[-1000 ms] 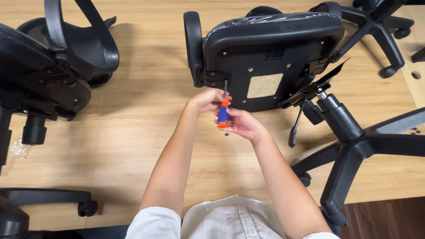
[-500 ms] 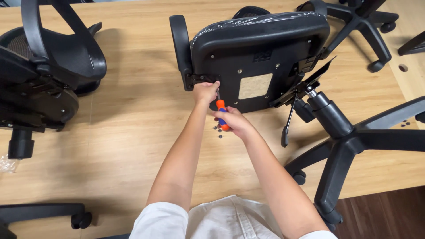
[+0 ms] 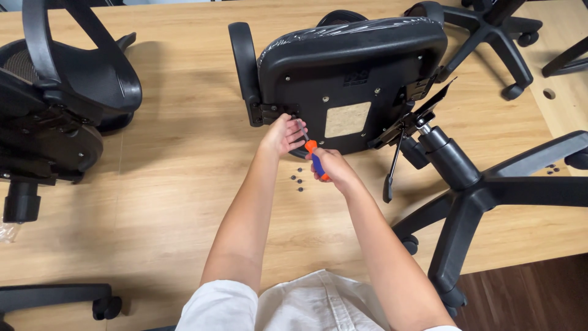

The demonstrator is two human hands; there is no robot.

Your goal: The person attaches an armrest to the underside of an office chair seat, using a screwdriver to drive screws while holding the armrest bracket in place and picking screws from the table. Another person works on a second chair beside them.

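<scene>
A black office chair [image 3: 355, 79] lies on its side on a wooden table [image 3: 184, 184], seat underside facing me. My right hand [image 3: 331, 167] grips an orange and blue screwdriver [image 3: 315, 159] whose shaft points up at the armrest bracket [image 3: 272, 113]. My left hand [image 3: 285, 133] rests against that bracket, fingers around the screwdriver tip. The left armrest [image 3: 242, 67] stands upright beside the seat. Several small dark screws [image 3: 298, 179] lie on the table just below my hands.
The chair's column and star base [image 3: 484, 190] stretch to the right, past the table edge. A second black chair [image 3: 55, 104] lies at the left. Another chair base [image 3: 490, 30] sits at the top right. A caster [image 3: 107, 306] shows at the bottom left.
My view has shifted, so the chair sits further left and lower in frame. Both hands have stayed at the armrest bracket, and the screws below them have come into sight.
</scene>
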